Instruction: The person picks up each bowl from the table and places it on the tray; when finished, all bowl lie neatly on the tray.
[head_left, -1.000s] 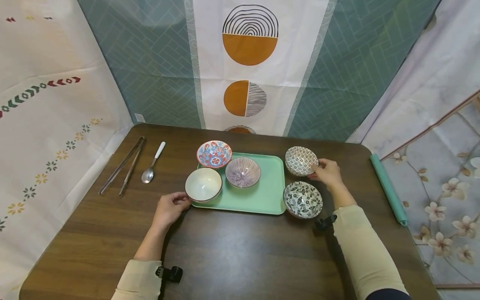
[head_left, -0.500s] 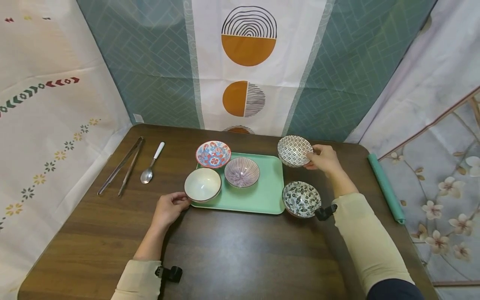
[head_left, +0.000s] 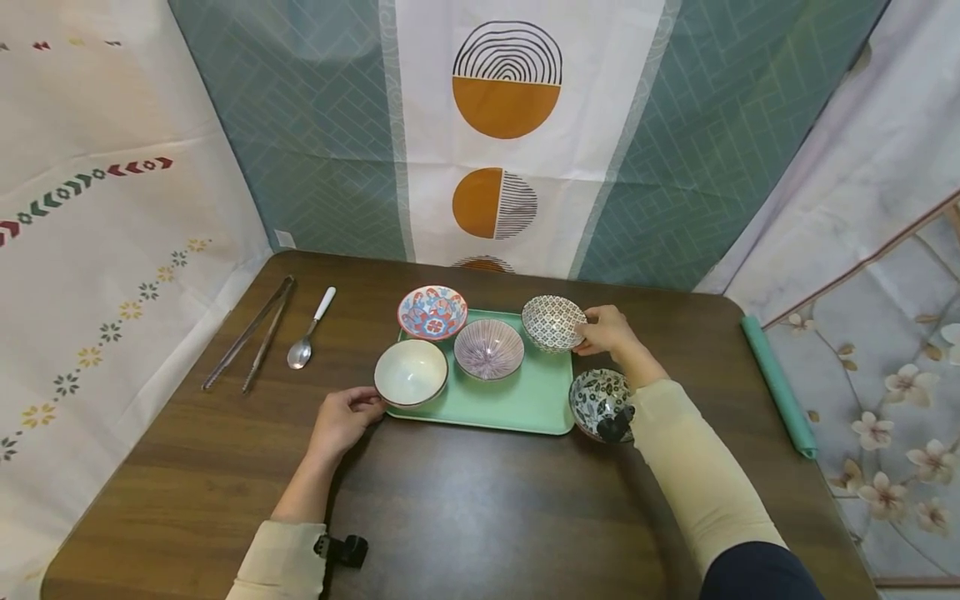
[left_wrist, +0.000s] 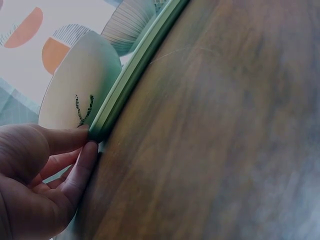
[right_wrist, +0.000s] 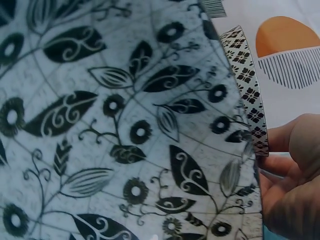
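Observation:
My right hand [head_left: 611, 333] pinches the rim of a small bowl with a brown-and-black lattice pattern [head_left: 553, 321], over the tray's back right corner; whether it touches the tray I cannot tell. At the front left corner of the green tray [head_left: 540, 396], my left hand [head_left: 343, 423] pinches the tray's edge between thumb and fingers, as the left wrist view shows. A cream bowl [head_left: 411, 372], a red-and-blue bowl [head_left: 432, 312] and a purple-striped bowl [head_left: 489, 350] sit at the tray's left and middle. Below my right forearm is a leaf-patterned bowl [head_left: 596, 396], large in the right wrist view.
Metal tongs [head_left: 255, 333] and a white-handled spoon [head_left: 310, 329] lie on the brown table [head_left: 465, 508] to the left. Along the right edge lies a green roll [head_left: 780, 387]. Fabric hangings [head_left: 345, 167] stand behind the table.
My right hand has lifted the lattice-patterned bowl and carried it left, from beside the tray to over its back right corner. The left hand stays at the tray corner.

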